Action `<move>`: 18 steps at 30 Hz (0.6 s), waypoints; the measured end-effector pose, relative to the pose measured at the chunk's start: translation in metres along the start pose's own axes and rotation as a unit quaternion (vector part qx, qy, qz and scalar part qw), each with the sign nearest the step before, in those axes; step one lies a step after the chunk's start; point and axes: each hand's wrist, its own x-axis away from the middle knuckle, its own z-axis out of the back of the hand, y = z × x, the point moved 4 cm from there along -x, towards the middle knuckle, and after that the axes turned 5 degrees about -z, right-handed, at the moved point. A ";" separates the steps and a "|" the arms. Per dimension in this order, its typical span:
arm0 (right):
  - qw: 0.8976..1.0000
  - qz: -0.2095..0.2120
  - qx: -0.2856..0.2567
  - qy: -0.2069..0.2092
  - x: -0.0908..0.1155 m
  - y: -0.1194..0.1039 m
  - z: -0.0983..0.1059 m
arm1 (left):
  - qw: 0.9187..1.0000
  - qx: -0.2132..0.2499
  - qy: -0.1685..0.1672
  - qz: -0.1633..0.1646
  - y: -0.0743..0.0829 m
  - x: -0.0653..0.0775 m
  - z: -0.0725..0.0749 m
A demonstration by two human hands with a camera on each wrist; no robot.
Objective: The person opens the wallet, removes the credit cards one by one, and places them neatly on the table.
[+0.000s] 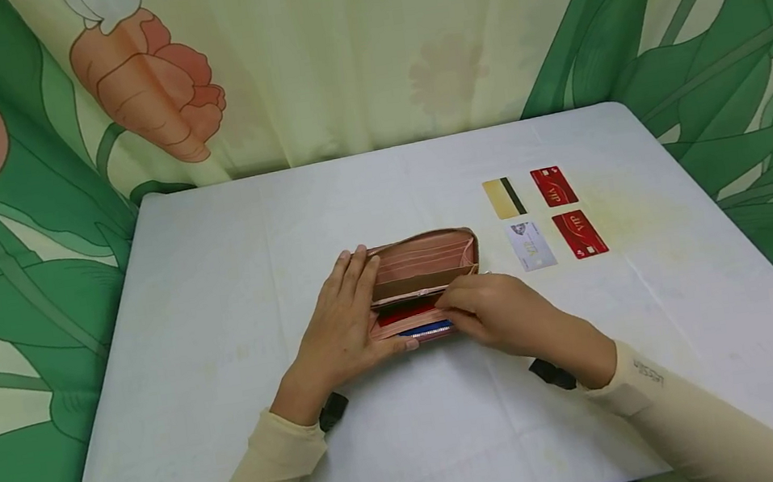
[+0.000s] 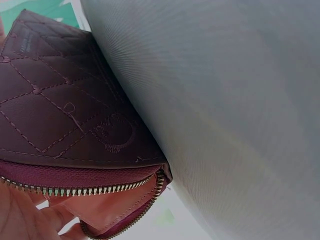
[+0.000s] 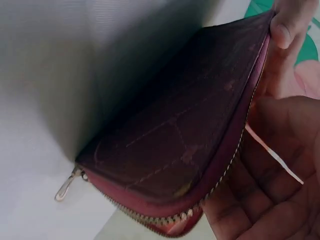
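A zip-around wallet (image 1: 428,276) lies spread apart on the table, its dark quilted outside (image 2: 60,95) filling much of the left wrist view. My left hand (image 1: 339,328) grips its left end, fingers over the far flap and thumb on the near edge. Inside the near compartment are a red card (image 1: 403,314) and a blue item (image 1: 427,328). My right hand (image 1: 501,307) reaches in from the right with bent fingers, pinching at the red card's right end; the fingertips are partly hidden. In the right wrist view, a metal zip pull (image 3: 65,186) hangs at the wallet's corner.
To the right lie a gold card (image 1: 501,199) with a black stripe, a silver-white card (image 1: 530,245), a red VIP card (image 1: 554,186) and another red card (image 1: 579,234). A white cloth covers the table (image 1: 225,238). A floral curtain (image 1: 333,61) hangs behind it.
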 end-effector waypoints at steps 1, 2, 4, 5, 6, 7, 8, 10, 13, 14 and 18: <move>1.000 -0.002 0.011 -0.011 -0.002 -0.001 -0.003 | 1.000 0.000 0.000 0.001 0.000 0.000 0.000; 0.999 -0.002 0.025 -0.020 -0.004 -0.003 -0.005 | 1.000 0.000 0.000 0.002 0.000 0.000 0.000; 0.998 0.005 0.060 -0.030 -0.008 -0.006 -0.009 | 1.000 0.000 0.002 0.003 0.000 0.000 0.000; 0.996 0.010 0.079 -0.031 -0.010 -0.007 -0.012 | 1.000 0.000 0.005 0.001 0.000 0.000 0.000; 0.994 0.016 0.099 -0.031 -0.012 -0.008 -0.013 | 1.000 0.000 0.008 0.000 0.001 0.000 0.000; 0.992 0.021 0.119 -0.031 -0.014 -0.009 -0.015 | 1.000 0.000 0.010 -0.001 0.001 0.000 0.000; 0.990 0.024 0.138 -0.033 -0.016 -0.010 -0.017 | 1.000 0.001 0.011 -0.001 0.001 0.000 0.000; 0.985 0.030 0.164 -0.037 -0.020 -0.010 -0.021 | 1.000 0.001 0.014 -0.004 0.000 0.000 0.000; 0.981 0.035 0.184 -0.047 -0.023 -0.010 -0.026 | 1.000 0.002 0.011 -0.005 0.000 0.000 0.000; 0.980 0.038 0.187 -0.049 -0.024 -0.010 -0.026 | 1.000 0.001 0.011 -0.006 0.000 0.000 0.000; 0.977 0.051 0.195 -0.061 -0.028 -0.009 -0.027 | 1.000 -0.002 0.004 -0.004 0.000 0.000 -0.001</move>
